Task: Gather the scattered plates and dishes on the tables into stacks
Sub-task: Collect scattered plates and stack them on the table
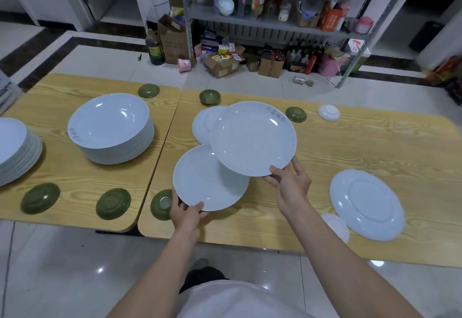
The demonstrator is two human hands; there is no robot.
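My right hand (290, 184) grips the near rim of a large white plate (252, 137), held tilted above the right table. My left hand (186, 211) holds the near edge of a second white plate (207, 182), which lies partly under the first. A third white plate (203, 125) lies upside down behind them, mostly hidden. On the left table stands a tall stack of white plates (112, 130), with another stack (15, 150) at the left edge. An upside-down white plate (366, 204) lies at the right.
Small green dishes lie upside down around both wooden tables (350, 142): one (161, 204) beside my left hand, others at the front left (113, 202), (40, 197) and along the back. Two small white dishes (335, 226), (328, 112) lie on the right table. Shelves and boxes stand behind.
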